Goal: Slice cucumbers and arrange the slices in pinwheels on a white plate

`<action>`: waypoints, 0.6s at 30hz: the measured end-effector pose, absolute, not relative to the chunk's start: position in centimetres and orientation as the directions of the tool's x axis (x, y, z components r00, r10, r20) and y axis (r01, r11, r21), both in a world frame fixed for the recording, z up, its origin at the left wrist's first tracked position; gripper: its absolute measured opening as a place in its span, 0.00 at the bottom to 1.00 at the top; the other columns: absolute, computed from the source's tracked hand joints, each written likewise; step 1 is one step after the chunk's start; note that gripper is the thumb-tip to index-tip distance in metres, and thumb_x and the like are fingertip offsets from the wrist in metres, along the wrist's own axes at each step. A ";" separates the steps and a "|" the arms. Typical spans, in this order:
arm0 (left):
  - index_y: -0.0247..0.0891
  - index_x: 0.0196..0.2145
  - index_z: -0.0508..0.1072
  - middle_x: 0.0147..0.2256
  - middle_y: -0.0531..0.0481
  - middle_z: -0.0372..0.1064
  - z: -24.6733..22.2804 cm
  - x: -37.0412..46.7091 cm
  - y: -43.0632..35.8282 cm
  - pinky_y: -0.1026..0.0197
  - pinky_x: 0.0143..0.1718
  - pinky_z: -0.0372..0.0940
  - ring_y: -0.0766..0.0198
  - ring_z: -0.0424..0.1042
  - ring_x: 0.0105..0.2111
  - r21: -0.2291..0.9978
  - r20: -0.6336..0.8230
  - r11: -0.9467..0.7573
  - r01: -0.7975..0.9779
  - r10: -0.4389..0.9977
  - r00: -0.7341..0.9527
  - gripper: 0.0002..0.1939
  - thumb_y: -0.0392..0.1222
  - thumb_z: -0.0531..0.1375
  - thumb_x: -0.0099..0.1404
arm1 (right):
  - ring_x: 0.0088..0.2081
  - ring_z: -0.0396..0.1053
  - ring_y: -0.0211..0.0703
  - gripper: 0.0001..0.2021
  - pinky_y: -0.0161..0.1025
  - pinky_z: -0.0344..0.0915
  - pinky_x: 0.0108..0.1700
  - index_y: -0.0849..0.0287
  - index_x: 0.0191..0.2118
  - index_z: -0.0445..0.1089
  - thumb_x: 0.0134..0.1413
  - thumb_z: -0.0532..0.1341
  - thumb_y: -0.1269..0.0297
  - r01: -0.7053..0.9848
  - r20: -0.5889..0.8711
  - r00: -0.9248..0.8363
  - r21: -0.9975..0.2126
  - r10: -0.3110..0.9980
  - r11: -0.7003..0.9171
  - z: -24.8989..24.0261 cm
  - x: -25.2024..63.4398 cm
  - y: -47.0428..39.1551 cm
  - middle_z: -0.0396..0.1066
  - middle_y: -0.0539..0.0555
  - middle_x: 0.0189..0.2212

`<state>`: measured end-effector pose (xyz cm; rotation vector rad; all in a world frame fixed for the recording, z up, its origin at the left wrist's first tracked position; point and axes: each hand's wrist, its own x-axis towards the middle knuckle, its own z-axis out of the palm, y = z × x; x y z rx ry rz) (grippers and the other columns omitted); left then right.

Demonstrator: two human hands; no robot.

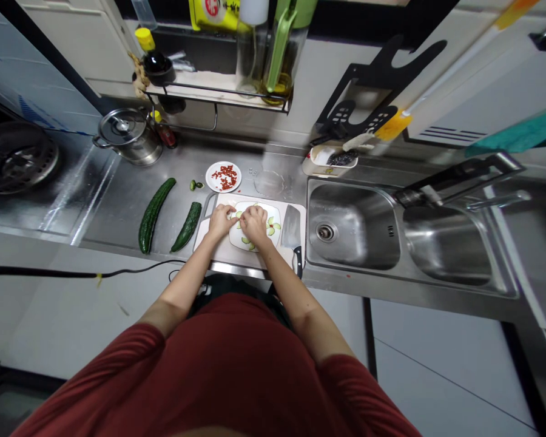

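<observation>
A white plate [242, 241] with pale green cucumber slices [272, 229] along its edge rests on a cutting board [227, 257]. My left hand [220, 222] reaches over the plate's left side, fingertips pinched. From the right, my right hand [255, 224] bends over the middle of the plate with its fingers drawn together. The fingertips of both hands nearly meet; whatever lies between them is hidden or too small to name. A wide-bladed knife [292, 227] lies on the board, right of the plate. Small red pieces fill part of a round white plate [210, 183] behind the board.
A long cucumber [155, 217] and a cut cucumber [187, 227] lie to the left, near small green end pieces [195, 185]. A lidded steel pot [130, 136] stands at the back left. The double sink [355, 227] is on the right. Bottles line a wall shelf [209, 80].
</observation>
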<state>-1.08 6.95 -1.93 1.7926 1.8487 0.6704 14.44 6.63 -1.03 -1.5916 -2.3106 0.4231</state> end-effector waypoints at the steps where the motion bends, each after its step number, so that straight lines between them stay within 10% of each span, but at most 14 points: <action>1: 0.40 0.40 0.75 0.36 0.48 0.66 -1.9 -1.1 6.9 0.57 0.44 0.63 0.58 0.67 0.39 0.644 0.001 0.025 0.764 0.999 -0.033 0.13 0.41 0.64 0.55 | 0.50 0.52 0.54 0.10 0.51 0.48 0.53 0.58 0.38 0.74 0.61 0.55 0.65 0.846 0.082 -0.338 -0.410 0.937 0.341 -1.0 14.5 6.6 0.65 0.60 0.45; 18: 0.40 0.40 0.75 0.36 0.48 0.66 -1.7 -1.2 6.9 0.58 0.43 0.62 0.60 0.67 0.38 0.677 -0.001 0.053 0.734 0.997 -0.071 0.13 0.39 0.64 0.55 | 0.49 0.53 0.54 0.10 0.50 0.49 0.52 0.58 0.37 0.74 0.61 0.55 0.66 0.848 0.120 -0.285 -0.431 0.951 0.308 -0.8 14.6 6.6 0.65 0.59 0.44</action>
